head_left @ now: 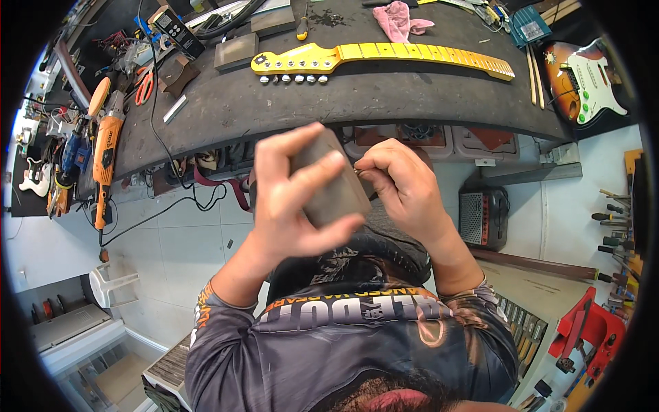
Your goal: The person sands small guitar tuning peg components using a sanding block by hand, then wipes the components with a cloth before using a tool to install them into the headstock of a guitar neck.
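Observation:
My left hand (288, 202) grips a flat grey-brown block (328, 192) over my lap, below the bench edge; its fingers are slightly blurred. My right hand (401, 189) is closed in a pinch at the block's right side, on a small thin piece (359, 171) that I cannot make out. Beyond them on the dark bench lies a yellow guitar neck (405, 55) with its headstock to the left and several tuners along it. Grey metal blocks (235, 53) and a yellow screwdriver (302, 27) are behind it, with a pink cloth (390, 20) farther right.
The dark bench (226, 113) spans the top. An orange power tool (106, 158), cables and red scissors (144, 86) are at left. A sunburst guitar body (580, 82) is at right, above an amplifier (480, 213), a red clamp (576, 323) and wall-hung tools.

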A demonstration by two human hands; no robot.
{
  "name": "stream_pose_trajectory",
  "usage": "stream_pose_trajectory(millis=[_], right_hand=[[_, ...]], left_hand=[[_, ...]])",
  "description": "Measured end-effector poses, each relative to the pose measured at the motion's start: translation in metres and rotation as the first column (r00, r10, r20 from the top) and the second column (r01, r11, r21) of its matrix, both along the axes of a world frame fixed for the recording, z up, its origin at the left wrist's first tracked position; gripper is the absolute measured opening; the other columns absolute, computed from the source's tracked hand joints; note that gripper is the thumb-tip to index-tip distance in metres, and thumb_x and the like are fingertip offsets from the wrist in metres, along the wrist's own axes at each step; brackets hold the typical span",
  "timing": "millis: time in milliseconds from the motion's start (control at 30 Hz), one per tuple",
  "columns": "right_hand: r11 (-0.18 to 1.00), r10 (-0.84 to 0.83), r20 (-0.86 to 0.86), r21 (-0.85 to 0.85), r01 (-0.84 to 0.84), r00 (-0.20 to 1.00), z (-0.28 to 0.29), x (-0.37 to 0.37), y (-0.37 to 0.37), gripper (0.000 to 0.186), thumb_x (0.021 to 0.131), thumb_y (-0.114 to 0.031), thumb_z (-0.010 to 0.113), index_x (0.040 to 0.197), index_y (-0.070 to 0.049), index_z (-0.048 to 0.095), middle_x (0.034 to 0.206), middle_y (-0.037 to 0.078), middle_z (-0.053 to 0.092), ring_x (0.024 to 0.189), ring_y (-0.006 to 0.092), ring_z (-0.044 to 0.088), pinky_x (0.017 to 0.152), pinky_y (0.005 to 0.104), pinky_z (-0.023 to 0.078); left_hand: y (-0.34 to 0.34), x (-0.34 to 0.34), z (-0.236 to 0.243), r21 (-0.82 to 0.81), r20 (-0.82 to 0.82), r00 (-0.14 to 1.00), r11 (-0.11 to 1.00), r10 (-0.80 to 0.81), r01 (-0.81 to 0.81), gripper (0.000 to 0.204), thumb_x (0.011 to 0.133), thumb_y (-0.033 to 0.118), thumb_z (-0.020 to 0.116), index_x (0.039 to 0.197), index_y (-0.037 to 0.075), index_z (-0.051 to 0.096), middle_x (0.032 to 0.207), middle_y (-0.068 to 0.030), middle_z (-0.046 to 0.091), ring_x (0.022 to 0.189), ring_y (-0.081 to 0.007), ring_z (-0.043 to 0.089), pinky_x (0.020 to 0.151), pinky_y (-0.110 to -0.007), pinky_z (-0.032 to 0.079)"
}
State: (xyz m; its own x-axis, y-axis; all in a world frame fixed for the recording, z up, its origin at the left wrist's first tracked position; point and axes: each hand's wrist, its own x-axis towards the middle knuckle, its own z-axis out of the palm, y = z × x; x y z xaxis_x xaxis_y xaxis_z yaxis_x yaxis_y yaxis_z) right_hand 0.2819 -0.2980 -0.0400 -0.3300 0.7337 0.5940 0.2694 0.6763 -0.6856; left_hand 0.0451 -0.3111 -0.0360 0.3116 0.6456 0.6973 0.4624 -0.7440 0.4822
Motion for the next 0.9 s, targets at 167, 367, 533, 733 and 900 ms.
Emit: stream_pose_trajectory(millis=[167,367,533,733,900], right_hand=[[1.0,-0.013,-0.008,0.015,0.013,1.0,0.001,0.001,-0.001,0.019,0.095,0.002,0.079,0.11,-0.002,0.069,0.101,0.014,0.071,0.091,0.0364,0.07,0.081,0.0456,0.058],[1.0,-0.019,-0.036,-0.012,0.018,0.999,0.0,0.002,-0.003,0.018,0.096,0.0,0.08,0.11,-0.002,0.069,0.101,0.014,0.071,0.091,0.0356,0.07,0.082,0.0452,0.057],[0.999,-0.02,-0.004,-0.028,0.02,1.0,0.001,0.003,-0.005,0.016,0.097,-0.002,0.08,0.109,-0.002,0.069,0.101,0.014,0.071,0.091,0.0355,0.069,0.082,0.0452,0.057],[0.999,-0.028,-0.007,-0.02,0.028,1.0,0.002,0.004,-0.003,0.015,0.098,-0.001,0.079,0.109,-0.001,0.069,0.1,0.014,0.071,0.091,0.0358,0.069,0.081,0.0448,0.057],[0.999,0.007,-0.022,-0.032,-0.007,1.0,0.002,0.002,-0.005,0.015,0.098,0.001,0.078,0.11,-0.001,0.069,0.101,0.015,0.07,0.091,0.0358,0.07,0.081,0.0441,0.057]], left_hand=[[0.004,0.001,0.0,-0.022,0.037,0.999,0.999,0.026,-0.025,0.08,0.066,0.04,0.1,0.137,0.012,0.077,0.152,-0.0279,0.059,0.128,-0.0435,0.058,0.108,-0.055,0.047],[-0.006,0.008,0.006,-0.01,0.016,1.0,1.0,-0.027,0.027,0.077,0.069,0.041,0.1,0.137,0.01,0.077,0.151,-0.0279,0.059,0.131,-0.0435,0.058,0.11,-0.053,0.048],[0.015,-0.011,-0.002,0.01,0.009,0.981,0.981,0.193,-0.194,0.073,0.072,0.035,0.099,0.135,0.006,0.075,0.15,-0.0264,0.058,0.133,-0.0421,0.056,0.11,-0.053,0.049],[-0.01,0.008,0.008,0.031,-0.051,0.998,0.999,-0.026,0.028,0.077,0.067,0.041,0.101,0.134,0.01,0.077,0.149,-0.0267,0.06,0.129,-0.0436,0.059,0.106,-0.054,0.05],[-0.005,0.004,0.003,0.026,0.016,0.999,0.998,-0.051,0.051,0.078,0.067,0.042,0.101,0.134,0.011,0.078,0.149,-0.027,0.061,0.127,-0.0429,0.059,0.105,-0.053,0.049]])
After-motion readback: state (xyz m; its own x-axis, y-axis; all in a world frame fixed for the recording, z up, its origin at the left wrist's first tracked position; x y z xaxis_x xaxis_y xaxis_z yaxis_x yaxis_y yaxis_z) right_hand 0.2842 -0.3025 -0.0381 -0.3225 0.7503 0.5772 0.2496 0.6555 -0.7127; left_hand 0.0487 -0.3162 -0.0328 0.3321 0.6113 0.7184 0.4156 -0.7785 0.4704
